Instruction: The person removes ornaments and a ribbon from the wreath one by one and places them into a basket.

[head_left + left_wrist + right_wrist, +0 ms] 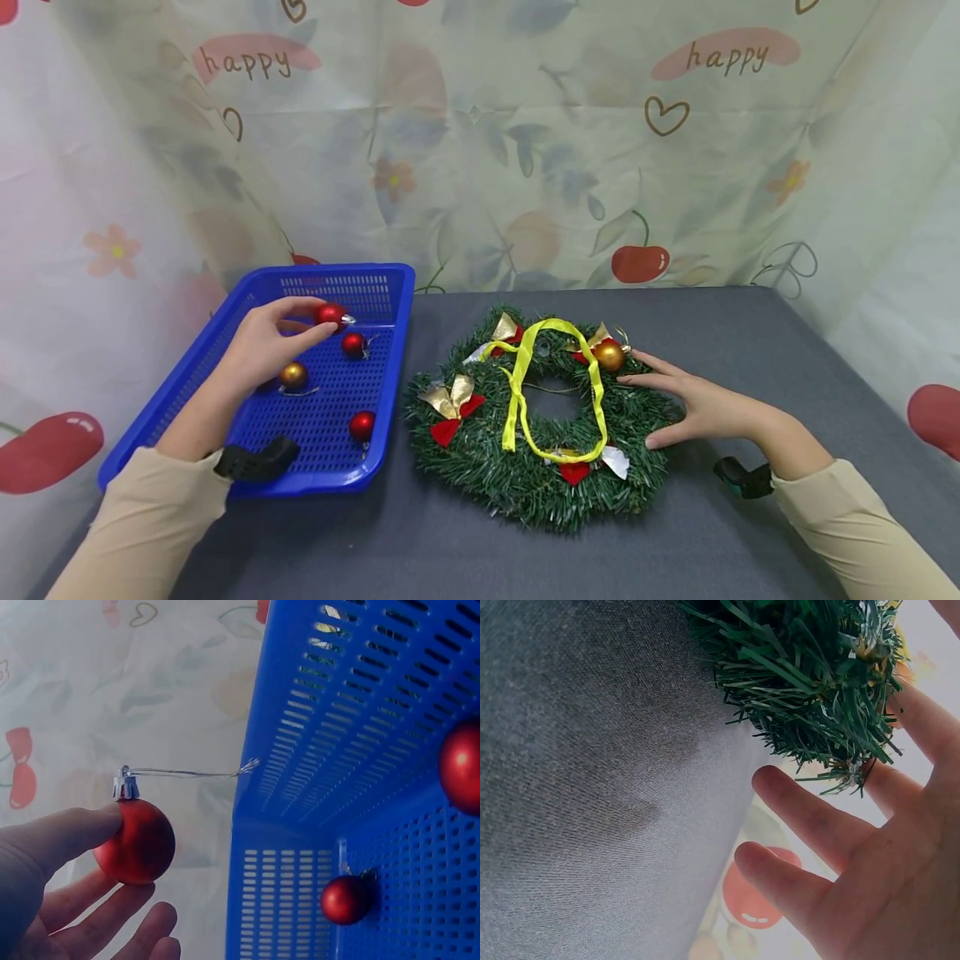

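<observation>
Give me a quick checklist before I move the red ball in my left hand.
1. Left hand pinching the red ball: ok.
2. Ball's string clear of the basket: cannot tell; its end overlaps the rim in the left wrist view.
3. Right hand at the wreath: ok, fingers extended at its edge.
4. Yellow ribbon off the wreath: not ok, it lies across it.
5. Gold ball on the wreath tied fast: cannot tell.

On the gray table [450, 562]: blue basket [318, 425]; wreath [517, 487]
</observation>
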